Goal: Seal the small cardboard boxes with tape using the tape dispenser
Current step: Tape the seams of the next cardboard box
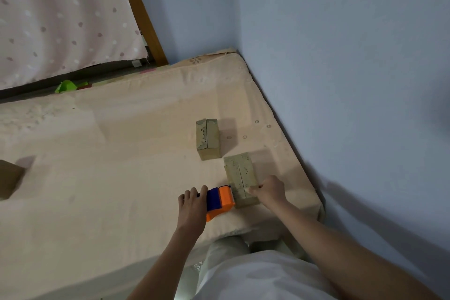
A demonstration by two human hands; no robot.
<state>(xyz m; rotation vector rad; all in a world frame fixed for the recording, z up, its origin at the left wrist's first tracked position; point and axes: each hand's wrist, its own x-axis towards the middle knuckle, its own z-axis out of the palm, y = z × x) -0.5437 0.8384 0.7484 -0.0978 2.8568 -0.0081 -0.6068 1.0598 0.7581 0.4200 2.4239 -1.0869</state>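
Two small cardboard boxes lie on the mattress (121,143). The nearer box (239,175) has a seam down its top. My right hand (270,191) grips its near right corner, thumb against the box's side. My left hand (192,207) holds the orange and blue tape dispenser (220,200), fingers curled over its handle. The dispenser's front edge touches the near left end of that box. The farther box (208,137) sits apart, its top flaps shut with a dark slit between them.
A third brown box (9,178) sits at the left edge of the mattress. Blue walls (341,80) close in on the right and far side. A curtained wooden frame (143,14) stands at the back left, with green scraps (69,86) below it.
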